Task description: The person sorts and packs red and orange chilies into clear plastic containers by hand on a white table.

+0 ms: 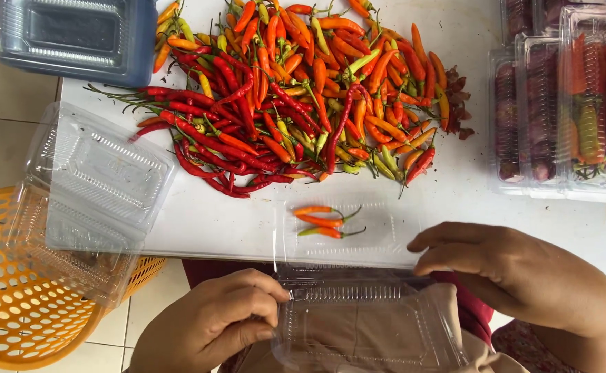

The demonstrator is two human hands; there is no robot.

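A clear box (358, 290) with three chillies (322, 221) is pinched at its near-left rim by the left hand (210, 324). The right hand (517, 273) rests loosely curled at its right edge. Filled clear packs (565, 103) are stacked far right on the worktop (199, 221).

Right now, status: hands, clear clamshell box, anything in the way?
Left hand pinching the open clear plastic clamshell box at its hinge edge. Right hand resting on its right rim. Three orange chillies inside. Loose chilli pile behind, apart from the box.

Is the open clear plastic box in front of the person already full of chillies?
No, the open clear plastic clamshell box holds only three small orange chillies, while the big pile of red and orange chillies lies loose on the white table.
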